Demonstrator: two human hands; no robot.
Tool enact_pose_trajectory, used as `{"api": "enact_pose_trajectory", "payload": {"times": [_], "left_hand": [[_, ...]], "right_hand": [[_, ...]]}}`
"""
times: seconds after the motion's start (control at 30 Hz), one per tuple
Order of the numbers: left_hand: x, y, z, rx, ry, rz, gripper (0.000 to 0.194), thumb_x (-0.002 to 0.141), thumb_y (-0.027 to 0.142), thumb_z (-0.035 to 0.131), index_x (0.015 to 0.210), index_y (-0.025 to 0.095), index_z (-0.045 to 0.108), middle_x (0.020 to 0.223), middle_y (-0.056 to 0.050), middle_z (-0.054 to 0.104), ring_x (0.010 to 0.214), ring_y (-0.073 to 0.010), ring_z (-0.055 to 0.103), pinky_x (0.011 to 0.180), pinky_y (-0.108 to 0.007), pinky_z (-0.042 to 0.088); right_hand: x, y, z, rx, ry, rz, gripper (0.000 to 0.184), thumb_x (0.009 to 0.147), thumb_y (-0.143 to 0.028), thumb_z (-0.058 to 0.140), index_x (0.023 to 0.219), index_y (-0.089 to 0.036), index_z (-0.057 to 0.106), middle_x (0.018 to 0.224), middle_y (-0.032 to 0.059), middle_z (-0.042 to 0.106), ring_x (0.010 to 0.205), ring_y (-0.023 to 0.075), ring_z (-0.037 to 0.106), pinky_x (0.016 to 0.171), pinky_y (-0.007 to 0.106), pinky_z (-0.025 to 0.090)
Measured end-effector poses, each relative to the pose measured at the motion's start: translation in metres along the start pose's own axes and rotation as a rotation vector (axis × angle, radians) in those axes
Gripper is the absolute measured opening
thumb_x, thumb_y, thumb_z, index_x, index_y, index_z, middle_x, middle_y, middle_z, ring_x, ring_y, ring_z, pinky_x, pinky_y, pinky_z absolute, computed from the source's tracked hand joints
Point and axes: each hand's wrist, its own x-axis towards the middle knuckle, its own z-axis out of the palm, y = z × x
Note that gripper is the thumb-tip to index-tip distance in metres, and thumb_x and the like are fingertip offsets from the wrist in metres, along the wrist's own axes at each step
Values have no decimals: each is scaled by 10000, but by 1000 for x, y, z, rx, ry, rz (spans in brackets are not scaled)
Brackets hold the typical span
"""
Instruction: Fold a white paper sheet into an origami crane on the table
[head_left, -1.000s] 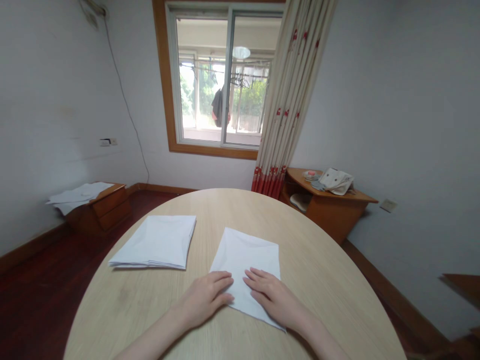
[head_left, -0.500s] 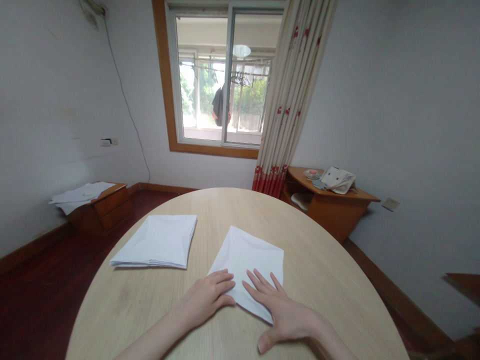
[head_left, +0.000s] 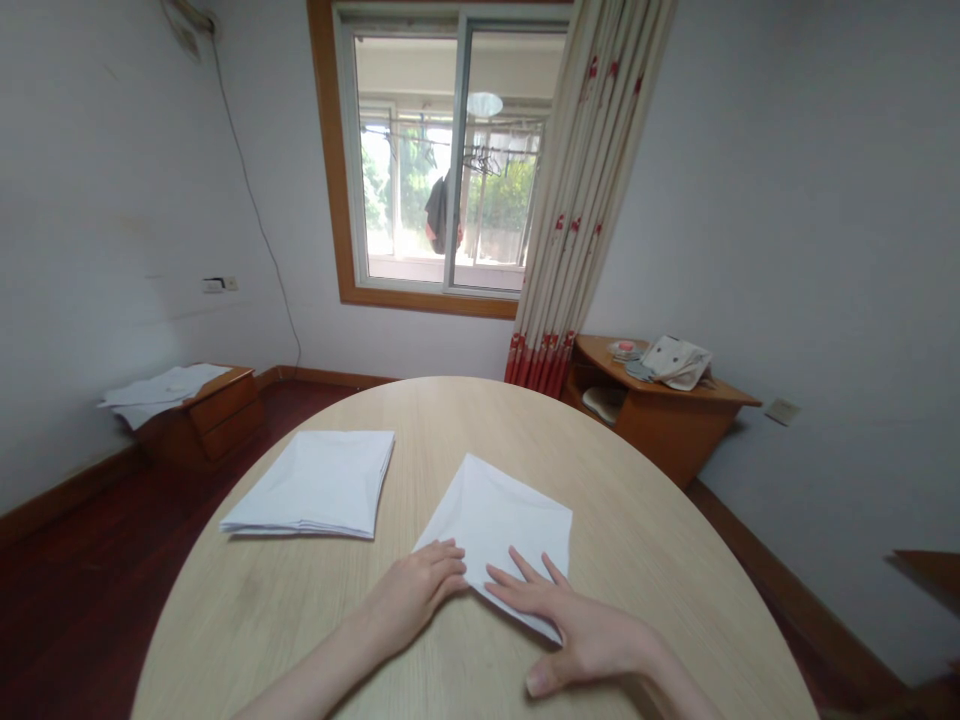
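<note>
Paper has turned clockwise under the now splayed right hand.

The right hand covers part of the white sheet; table and curtain are cropped.

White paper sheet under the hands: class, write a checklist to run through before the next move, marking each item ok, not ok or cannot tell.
1. White paper sheet fully on the round pale wooden table: ok.
2. Left hand at the sheet's near-left edge: ok.
3. Right hand with fingers spread over the sheet: ok; its thumb is off it.
4. Stack of white paper apart from the sheet: ok.
5. Sheet's edges parallel to the stack's: not ok; it lies turned.
6. Pressing force: cannot tell.
</note>
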Motion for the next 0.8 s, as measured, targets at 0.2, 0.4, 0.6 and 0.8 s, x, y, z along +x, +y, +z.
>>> {"api": "enact_pose_trajectory", "payload": {"times": [0.2, 0.4, 0.6, 0.8], "left_hand": [[1, 4, -1, -52, 32, -100, 202, 989, 332, 461, 1019, 220, 626, 1155, -51, 665, 1082, -206, 619, 958, -340, 478], [1, 6, -4, -26, 29, -135, 149, 973, 278, 479, 1066, 204, 570, 1013, -46, 670, 940, -206, 646, 802, -290, 504], [2, 6, -5, -24, 17, -165, 113, 969, 214, 447, 1017, 205, 549, 1045, -47, 648, 960, -196, 626, 817, -286, 481], [3, 7, -6, -13, -5, -187, 121, 963, 204, 441, 1005, 197, 554, 1063, -56, 644, 987, -204, 612, 836, -294, 464]], "right_hand": [[-5, 1, -7, 85, 8, -60, 783, 714, -458, 767, 1389, -400, 375, 1481, 79, 366, 1412, 344, 106, 1057, 680, -43], [-8, 10, -4, 106, 149, 72, 580, 740, -429, 748, 1282, -349, 558, 1403, 88, 472, 1372, 364, 288, 1070, 682, 99], [-1, 11, -2, 139, 246, 82, 404, 835, -568, 568, 1011, -253, 749, 1122, 67, 706, 1211, 357, 519, 1071, 605, 233], [9, 16, 2, 322, 384, 26, 500, 826, -609, 540, 803, -135, 696, 668, 6, 567, 629, 150, 462, 648, 273, 407]]}}
